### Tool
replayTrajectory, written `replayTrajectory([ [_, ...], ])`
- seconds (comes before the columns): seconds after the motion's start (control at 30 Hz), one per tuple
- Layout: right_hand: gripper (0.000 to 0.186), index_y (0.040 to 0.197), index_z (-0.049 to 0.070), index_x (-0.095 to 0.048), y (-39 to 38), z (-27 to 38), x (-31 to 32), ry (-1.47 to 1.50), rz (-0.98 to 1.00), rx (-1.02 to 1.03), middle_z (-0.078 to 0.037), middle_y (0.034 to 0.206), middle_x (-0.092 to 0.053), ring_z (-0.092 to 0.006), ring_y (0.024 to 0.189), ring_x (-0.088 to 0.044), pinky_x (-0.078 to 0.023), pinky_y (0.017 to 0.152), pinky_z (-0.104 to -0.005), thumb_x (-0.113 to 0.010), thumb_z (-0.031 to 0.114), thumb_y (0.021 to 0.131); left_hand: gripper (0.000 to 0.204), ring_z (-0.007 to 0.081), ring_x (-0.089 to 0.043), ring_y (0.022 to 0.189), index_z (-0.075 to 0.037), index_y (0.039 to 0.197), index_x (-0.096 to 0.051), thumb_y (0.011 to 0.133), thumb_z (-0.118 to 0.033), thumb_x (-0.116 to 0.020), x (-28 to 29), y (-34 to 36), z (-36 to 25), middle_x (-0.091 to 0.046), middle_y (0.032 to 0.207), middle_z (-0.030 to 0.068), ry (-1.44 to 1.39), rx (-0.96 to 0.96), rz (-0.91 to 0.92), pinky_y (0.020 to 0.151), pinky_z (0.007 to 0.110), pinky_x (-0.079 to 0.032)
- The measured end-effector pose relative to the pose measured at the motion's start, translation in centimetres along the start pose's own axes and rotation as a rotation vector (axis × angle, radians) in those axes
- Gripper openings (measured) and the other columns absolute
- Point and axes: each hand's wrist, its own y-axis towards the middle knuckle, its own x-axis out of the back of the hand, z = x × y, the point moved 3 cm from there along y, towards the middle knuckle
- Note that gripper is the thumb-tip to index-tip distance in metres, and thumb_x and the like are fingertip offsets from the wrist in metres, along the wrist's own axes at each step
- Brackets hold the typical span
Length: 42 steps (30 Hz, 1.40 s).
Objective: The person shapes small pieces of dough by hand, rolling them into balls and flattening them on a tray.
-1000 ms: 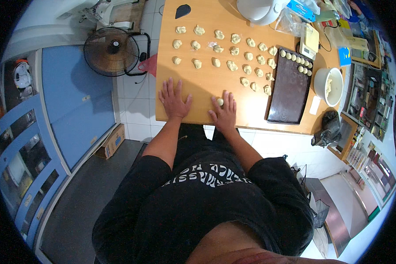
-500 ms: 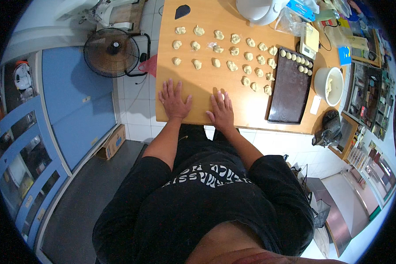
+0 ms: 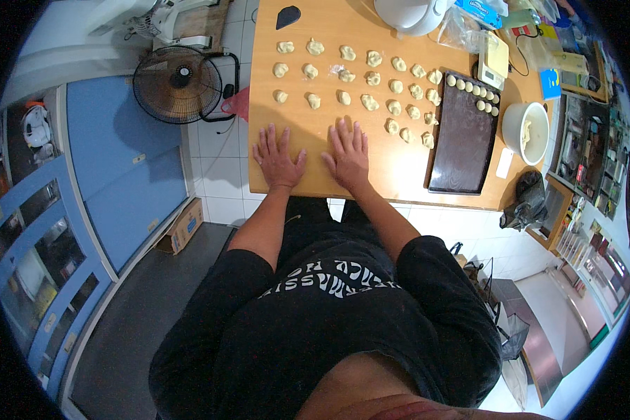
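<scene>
My left hand (image 3: 280,161) lies flat near the front left corner of the wooden table (image 3: 399,168), its fingers spread and nothing in them. To its right, my right hand (image 3: 348,155) rests palm down with fingers stretched out; whether anything is under that palm is hidden. Beyond both hands, several rough lumps of pale dough (image 3: 369,102) are laid out in loose rows. At the right, a dark baking tray (image 3: 462,150) carries several smooth round dough balls (image 3: 477,91) along its far end.
Right of the tray stands a white bowl (image 3: 515,133) with dough inside, and behind it a kitchen scale (image 3: 493,59). A dark scraper (image 3: 288,17) lies at the far left. A white appliance (image 3: 409,14) sits at the back. Left of the table is a fan (image 3: 178,84).
My right hand has slid forward and slightly left over the table. A small pale bit seen between its fingers before no longer shows. My left hand has stayed in place.
</scene>
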Motion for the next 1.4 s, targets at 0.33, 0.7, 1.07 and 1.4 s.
replayTrajectory([
  [0.33,0.068,0.150,0.006,-0.045,-4.5,-4.4,-0.4,0.109,-0.105,-0.056,-0.017,0.160,-0.037,-0.0458,0.148,-0.030,-0.027,0.119,-0.0574,-0.065,0.039,0.095,0.079,0.0397,-0.018,0.153,-0.020,0.152,-0.043,0.083,-0.049,-0.068,-0.2,0.0,0.1,-0.029,0.163,0.0149,-0.006,0.018,0.004,0.117,0.065,-0.014],
  [0.7,0.073,0.147,0.003,-0.047,-1.8,-1.2,-0.4,0.158,-0.053,-0.001,-0.017,0.159,-0.039,-0.0400,0.149,-0.032,-0.029,0.120,-0.0533,-0.071,0.038,0.088,0.079,0.0385,-0.019,0.153,-0.020,0.152,-0.043,0.083,-0.048,-0.070,0.1,0.1,-0.1,-0.028,0.164,0.0156,0.004,0.023,0.013,0.118,0.064,-0.015],
  [1.07,0.046,0.134,0.001,-0.059,-3.6,-5.0,-0.5,0.238,-0.260,-0.004,-0.019,0.141,-0.055,-0.0429,0.130,-0.050,-0.044,0.109,-0.0488,-0.066,0.009,0.089,0.077,0.0397,-0.020,0.152,-0.019,0.151,-0.045,0.083,-0.047,-0.069,-0.4,-0.2,0.0,-0.029,0.163,0.0154,-0.015,0.017,-0.008,0.118,0.065,-0.014],
  [1.4,0.033,0.124,0.001,-0.063,-3.6,-5.5,0.8,0.235,-0.377,0.003,-0.019,0.120,-0.064,-0.0404,0.105,-0.060,-0.051,0.093,-0.0476,-0.062,0.001,0.091,0.076,0.0394,-0.022,0.152,-0.020,0.151,-0.044,0.083,-0.045,-0.069,0.2,-0.1,0.0,-0.031,0.161,0.0148,-0.037,0.005,-0.020,0.118,0.065,-0.016],
])
